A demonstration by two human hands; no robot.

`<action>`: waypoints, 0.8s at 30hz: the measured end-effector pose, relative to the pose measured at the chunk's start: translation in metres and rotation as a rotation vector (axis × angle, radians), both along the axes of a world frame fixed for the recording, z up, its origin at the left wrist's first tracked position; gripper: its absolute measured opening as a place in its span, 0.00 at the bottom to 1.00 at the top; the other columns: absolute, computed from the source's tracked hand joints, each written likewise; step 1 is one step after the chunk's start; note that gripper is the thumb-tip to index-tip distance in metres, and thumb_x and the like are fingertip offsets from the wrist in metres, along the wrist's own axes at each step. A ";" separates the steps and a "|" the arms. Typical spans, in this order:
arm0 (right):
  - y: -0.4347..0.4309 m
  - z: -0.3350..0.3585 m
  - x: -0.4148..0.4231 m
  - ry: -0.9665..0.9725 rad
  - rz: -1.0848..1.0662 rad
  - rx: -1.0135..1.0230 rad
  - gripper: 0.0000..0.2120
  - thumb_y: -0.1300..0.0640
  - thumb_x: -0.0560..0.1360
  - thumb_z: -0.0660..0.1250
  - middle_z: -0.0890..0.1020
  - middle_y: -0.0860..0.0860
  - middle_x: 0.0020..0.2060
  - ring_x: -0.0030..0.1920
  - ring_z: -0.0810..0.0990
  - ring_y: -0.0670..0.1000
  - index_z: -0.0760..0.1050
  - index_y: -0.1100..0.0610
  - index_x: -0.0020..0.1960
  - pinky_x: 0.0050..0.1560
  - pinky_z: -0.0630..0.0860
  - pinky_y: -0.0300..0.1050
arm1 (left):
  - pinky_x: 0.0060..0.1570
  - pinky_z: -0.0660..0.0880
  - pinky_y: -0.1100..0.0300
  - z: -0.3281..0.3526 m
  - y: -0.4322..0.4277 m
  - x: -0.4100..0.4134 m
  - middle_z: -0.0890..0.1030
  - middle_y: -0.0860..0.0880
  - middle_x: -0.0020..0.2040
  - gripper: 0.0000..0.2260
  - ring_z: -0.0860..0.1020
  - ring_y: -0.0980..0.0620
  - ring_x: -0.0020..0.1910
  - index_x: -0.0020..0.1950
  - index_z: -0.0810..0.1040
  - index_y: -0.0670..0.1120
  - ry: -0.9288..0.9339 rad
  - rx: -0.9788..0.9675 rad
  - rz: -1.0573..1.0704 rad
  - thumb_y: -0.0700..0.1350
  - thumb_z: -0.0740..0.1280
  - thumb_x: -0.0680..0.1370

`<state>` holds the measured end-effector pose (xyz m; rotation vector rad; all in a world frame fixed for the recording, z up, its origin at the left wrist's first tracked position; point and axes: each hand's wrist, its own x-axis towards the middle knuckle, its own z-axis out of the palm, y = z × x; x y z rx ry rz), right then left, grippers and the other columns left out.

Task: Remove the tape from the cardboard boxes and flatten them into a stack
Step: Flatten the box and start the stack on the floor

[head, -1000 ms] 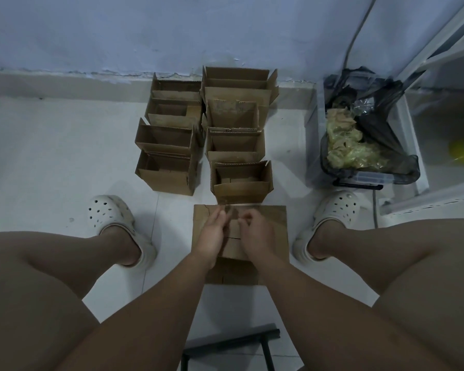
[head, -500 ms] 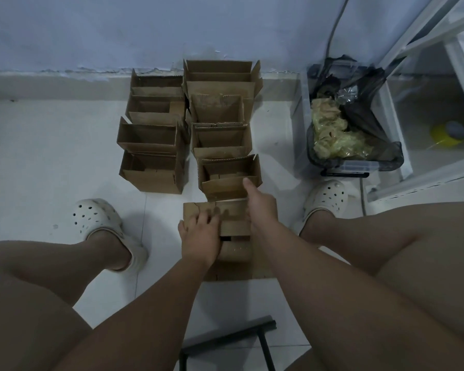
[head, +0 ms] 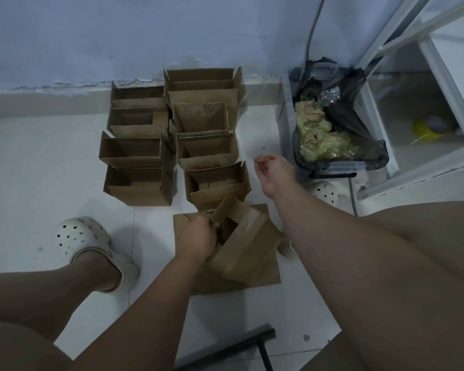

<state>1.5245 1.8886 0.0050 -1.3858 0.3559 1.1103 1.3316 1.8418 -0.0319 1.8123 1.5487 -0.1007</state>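
**White tiled floor, boxes and bin**

Runs pale and tiled [head: 38, 170] up to the wall across the top. Bears two rows of open cardboard boxes [head: 138, 187] at upper centre, a flattened cardboard sheet [head: 265, 279] at lower centre, and a lined bin [head: 332, 167] at upper right. Also carries white clogs [head: 83, 236] at lower left and a black bar [head: 252, 341] at the bottom edge.

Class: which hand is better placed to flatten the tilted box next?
Probably left: the left hand grips the tilted box on the flattened cardboard, while the right hand is off toward the bin.
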 end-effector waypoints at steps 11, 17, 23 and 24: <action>0.026 0.013 0.061 -0.192 -0.185 -0.090 0.03 0.63 0.75 0.65 0.77 0.50 0.29 0.26 0.71 0.44 0.77 0.59 0.45 0.24 0.69 0.33 | 0.44 0.73 0.58 0.015 0.014 0.019 0.78 0.54 0.43 0.05 0.78 0.54 0.44 0.50 0.74 0.51 -0.325 -0.080 0.251 0.50 0.60 0.81; 0.029 0.007 0.076 -0.135 -0.407 -0.083 0.13 0.56 0.75 0.68 0.69 0.48 0.33 0.29 0.64 0.46 0.66 0.54 0.36 0.27 0.64 0.36 | 0.49 0.72 0.55 0.021 0.014 0.031 0.75 0.58 0.42 0.02 0.75 0.54 0.46 0.50 0.71 0.53 -0.439 -0.088 0.415 0.49 0.61 0.81; 0.031 0.010 0.097 -0.063 -0.516 -0.054 0.22 0.46 0.74 0.68 0.61 0.47 0.32 0.29 0.60 0.46 0.58 0.51 0.33 0.29 0.62 0.37 | 0.49 0.73 0.56 0.019 0.011 0.031 0.75 0.59 0.41 0.03 0.75 0.54 0.45 0.47 0.71 0.54 -0.418 -0.085 0.430 0.49 0.61 0.81; 0.035 0.012 0.098 -0.106 -0.486 -0.088 0.19 0.46 0.74 0.69 0.63 0.47 0.33 0.30 0.62 0.47 0.63 0.52 0.34 0.35 0.68 0.38 | 0.50 0.74 0.55 0.017 0.010 0.030 0.76 0.57 0.42 0.03 0.75 0.53 0.46 0.47 0.72 0.54 -0.405 -0.083 0.422 0.49 0.61 0.81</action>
